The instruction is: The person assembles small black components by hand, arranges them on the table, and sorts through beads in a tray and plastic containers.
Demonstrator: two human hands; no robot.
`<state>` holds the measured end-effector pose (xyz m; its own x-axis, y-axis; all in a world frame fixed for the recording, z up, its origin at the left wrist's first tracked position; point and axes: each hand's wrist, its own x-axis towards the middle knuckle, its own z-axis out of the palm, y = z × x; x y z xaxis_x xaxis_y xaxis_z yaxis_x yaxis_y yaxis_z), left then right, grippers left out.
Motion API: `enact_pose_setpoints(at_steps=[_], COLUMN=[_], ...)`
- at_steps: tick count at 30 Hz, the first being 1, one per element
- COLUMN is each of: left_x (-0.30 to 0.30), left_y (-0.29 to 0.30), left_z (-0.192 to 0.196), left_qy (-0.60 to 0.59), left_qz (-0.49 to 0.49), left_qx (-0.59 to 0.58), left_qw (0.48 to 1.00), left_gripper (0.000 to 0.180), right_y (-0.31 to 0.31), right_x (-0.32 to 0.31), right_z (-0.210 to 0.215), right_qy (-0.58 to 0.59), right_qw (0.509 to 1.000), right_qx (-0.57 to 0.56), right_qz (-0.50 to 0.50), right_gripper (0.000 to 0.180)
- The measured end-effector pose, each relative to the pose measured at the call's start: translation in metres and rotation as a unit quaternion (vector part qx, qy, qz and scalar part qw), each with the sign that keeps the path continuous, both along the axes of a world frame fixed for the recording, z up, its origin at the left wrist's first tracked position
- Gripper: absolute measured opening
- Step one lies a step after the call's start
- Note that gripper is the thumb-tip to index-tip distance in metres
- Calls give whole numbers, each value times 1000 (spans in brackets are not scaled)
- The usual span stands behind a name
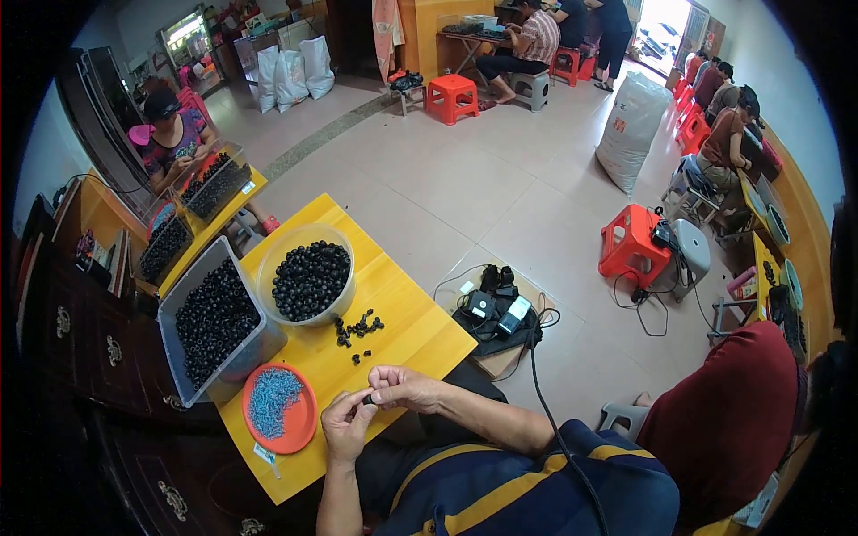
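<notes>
At the near edge of the yellow table (402,330), my left hand (344,429) and my right hand (407,391) meet, fingertips closed on a small black plastic part (367,401). Its exact shape is mostly hidden by the fingers. Left of my hands lies an orange-red plate (308,413) with a heap of small blue pin-like pieces (273,400). Several loose black parts (359,327) are scattered on the wood beyond my hands. Behind them stands a round clear tub (265,270) full of round black parts (313,279). A grey rectangular bin (261,338) beside it holds black ring-like parts (214,322).
A co-worker (174,143) sits at another yellow table with clear bins (219,192). Right of my table, a low board carries black devices and cables (496,308). One black cable (545,393) crosses over my right side. Red stools (633,241) and a white sack (633,129) stand on the floor.
</notes>
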<state>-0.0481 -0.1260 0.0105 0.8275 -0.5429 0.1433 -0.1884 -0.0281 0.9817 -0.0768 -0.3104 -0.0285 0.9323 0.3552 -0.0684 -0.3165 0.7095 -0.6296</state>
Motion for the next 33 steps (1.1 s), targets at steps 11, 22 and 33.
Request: enact_pose_setpoints(at_steps=[11,22,33], left_x=[-11,-31,-20], left_y=[-7,-8,-16], left_z=[-6,-33,-30], left_qy=[107,203,286], left_qz=[43,98,38], left_qx=[-60,-186,-265], left_qw=[991,956,920], left_gripper=[22,22,26], right_y=[2,15,1], right_x=[-4,-8,-6], right_z=[-5,-4,12], right_qy=[3,41,33], right_qw=[1000,998,998], right_qx=[3,43,15], right_qz=[-11,4,-41], right_gripper=[22,22,16])
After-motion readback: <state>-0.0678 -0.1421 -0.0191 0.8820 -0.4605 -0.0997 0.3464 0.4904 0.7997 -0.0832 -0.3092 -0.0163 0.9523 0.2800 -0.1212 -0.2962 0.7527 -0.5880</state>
